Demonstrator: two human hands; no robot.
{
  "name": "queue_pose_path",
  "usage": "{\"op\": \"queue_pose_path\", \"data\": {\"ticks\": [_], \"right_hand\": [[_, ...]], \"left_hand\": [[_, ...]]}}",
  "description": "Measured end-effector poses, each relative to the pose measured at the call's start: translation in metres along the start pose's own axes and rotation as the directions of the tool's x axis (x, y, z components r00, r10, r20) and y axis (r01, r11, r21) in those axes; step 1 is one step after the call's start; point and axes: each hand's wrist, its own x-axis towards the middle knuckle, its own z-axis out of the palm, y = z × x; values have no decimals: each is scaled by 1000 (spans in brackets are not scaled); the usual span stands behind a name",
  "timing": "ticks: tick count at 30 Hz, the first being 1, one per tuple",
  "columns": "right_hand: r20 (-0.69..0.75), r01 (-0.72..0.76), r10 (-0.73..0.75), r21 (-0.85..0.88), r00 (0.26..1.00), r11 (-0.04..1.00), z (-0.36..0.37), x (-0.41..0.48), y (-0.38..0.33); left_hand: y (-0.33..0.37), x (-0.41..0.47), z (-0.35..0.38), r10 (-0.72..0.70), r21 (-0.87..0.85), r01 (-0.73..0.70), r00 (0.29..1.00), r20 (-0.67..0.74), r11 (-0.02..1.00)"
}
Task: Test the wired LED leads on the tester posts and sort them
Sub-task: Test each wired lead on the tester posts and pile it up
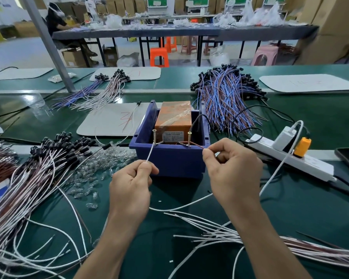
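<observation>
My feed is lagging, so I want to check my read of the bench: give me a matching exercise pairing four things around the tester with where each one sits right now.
Things:
1. thin white wire lead
2. thin brown wire lead
3. orange taped box
4. orange plug

Places:
A. in the white power strip
B. inside the blue plastic bin
C. pinched by the right hand, at the right brass screw post
D. pinched by the left hand, at the left brass screw post

Pairs: 1-D, 2-C, 3-B, 4-A.
</observation>
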Motion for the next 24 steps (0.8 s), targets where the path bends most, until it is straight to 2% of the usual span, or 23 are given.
{"op": "queue_pose_path", "data": {"ticks": [10,24], "right_hand": [[-4,-28,28,28,1000,999,-1,-2,-2],[-36,-153,161,164,986,975,3,3,-1]], "left_hand": [[4,-1,0,-8,-2,8,1000,5,1000],[5,-1,-1,-6,23,6,1000,-3,1000]]}}
